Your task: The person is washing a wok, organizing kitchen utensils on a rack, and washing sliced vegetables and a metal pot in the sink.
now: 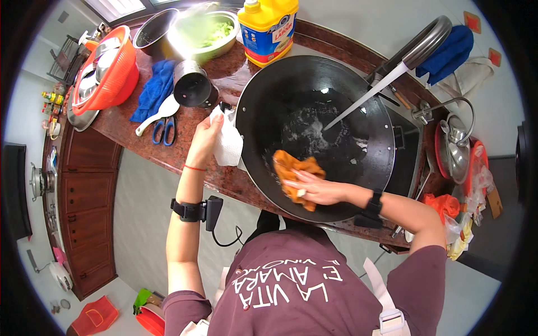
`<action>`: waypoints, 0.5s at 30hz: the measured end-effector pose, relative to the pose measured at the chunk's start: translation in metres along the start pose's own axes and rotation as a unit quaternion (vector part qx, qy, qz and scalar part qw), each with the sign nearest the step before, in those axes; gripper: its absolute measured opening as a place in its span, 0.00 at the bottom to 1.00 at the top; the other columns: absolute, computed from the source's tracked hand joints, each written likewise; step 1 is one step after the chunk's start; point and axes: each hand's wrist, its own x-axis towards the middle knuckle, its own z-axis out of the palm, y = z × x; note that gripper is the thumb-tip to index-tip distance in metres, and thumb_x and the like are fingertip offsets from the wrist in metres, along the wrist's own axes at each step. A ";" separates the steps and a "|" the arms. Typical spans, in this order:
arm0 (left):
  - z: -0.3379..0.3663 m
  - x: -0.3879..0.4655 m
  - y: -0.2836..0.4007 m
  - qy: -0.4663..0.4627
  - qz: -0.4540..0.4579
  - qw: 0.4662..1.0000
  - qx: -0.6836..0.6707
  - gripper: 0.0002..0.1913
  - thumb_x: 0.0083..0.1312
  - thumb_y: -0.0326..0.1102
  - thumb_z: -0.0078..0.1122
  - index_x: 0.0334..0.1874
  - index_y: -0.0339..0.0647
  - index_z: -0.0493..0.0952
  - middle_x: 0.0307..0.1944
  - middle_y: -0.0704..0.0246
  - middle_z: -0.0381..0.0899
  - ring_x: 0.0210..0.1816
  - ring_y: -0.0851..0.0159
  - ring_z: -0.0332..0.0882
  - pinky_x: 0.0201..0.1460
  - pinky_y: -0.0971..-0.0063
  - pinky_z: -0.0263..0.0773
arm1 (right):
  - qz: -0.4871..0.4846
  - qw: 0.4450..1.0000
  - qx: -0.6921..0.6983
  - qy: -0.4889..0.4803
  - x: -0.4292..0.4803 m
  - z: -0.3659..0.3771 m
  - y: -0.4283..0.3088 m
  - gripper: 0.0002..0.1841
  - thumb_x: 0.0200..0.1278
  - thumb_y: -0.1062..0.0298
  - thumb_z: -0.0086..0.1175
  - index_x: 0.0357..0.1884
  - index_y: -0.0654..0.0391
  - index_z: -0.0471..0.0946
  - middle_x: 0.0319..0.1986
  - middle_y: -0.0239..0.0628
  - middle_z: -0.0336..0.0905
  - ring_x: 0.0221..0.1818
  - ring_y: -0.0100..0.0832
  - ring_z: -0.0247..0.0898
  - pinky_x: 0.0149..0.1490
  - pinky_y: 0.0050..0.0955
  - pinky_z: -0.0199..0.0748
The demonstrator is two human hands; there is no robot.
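A large black wok (336, 80) sits over the sink area, and water pours into it from a tall curved faucet (433, 38). My right hand (315, 188) presses an orange cloth (290, 168) against the near inner wall of the wok, fingers spread on the cloth. At the wok's left rim, my left hand (204, 140) is closed around a white textured cloth or paper towel (229, 145) and a handle, mostly hidden beneath it. Some water swirls in the wok's bottom.
Left on the red granite counter (168, 155) are scissors (164, 130), a white rice paddle (162, 112), a blue cloth (155, 88), a metal cylinder (193, 86) and a red basket of bowls (126, 71). Behind stand a yellow-capped detergent jug (267, 33) and a bowl of greens (229, 46).
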 end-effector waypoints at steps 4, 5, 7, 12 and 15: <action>0.006 0.002 0.004 -0.012 0.003 1.000 0.016 0.15 0.60 0.41 0.45 0.37 0.33 0.71 0.25 0.74 0.72 0.26 0.78 0.67 0.29 0.84 0.63 | -0.054 0.976 -0.009 0.210 0.084 -0.019 0.006 0.27 0.56 0.64 0.37 0.60 0.45 0.48 0.58 0.58 0.35 0.61 0.53 0.31 0.62 0.40 0.33; 0.007 0.000 0.006 -0.009 0.004 1.000 0.018 0.15 0.60 0.41 0.45 0.37 0.33 0.71 0.25 0.74 0.72 0.26 0.78 0.67 0.29 0.84 0.63 | -0.049 0.961 -0.037 0.269 0.104 -0.032 0.012 0.27 0.55 0.64 0.37 0.59 0.45 0.48 0.57 0.59 0.36 0.60 0.54 0.33 0.62 0.41 0.35; 0.008 -0.002 0.008 0.000 0.011 1.000 0.020 0.15 0.60 0.41 0.45 0.37 0.33 0.71 0.25 0.74 0.72 0.25 0.78 0.66 0.28 0.85 0.63 | -0.012 0.926 -0.099 0.365 0.130 -0.064 0.023 0.28 0.54 0.66 0.38 0.59 0.44 0.48 0.57 0.59 0.38 0.60 0.54 0.36 0.60 0.42 0.39; 0.006 0.000 0.002 -0.009 -0.008 1.000 -0.016 0.16 0.61 0.41 0.44 0.39 0.33 0.70 0.27 0.75 0.71 0.27 0.79 0.65 0.31 0.85 0.62 | 0.221 0.839 -0.211 0.450 0.130 -0.119 0.064 0.29 0.55 0.61 0.39 0.59 0.37 0.46 0.61 0.39 0.34 0.62 0.43 0.34 0.59 0.47 0.40; 0.003 -0.001 0.003 -0.005 0.007 1.000 -0.011 0.16 0.61 0.41 0.44 0.39 0.33 0.70 0.28 0.75 0.71 0.28 0.79 0.66 0.31 0.85 0.62 | 0.335 0.815 -0.232 0.412 0.101 -0.123 0.081 0.29 0.55 0.60 0.38 0.60 0.35 0.45 0.62 0.37 0.30 0.63 0.40 0.31 0.60 0.46 0.37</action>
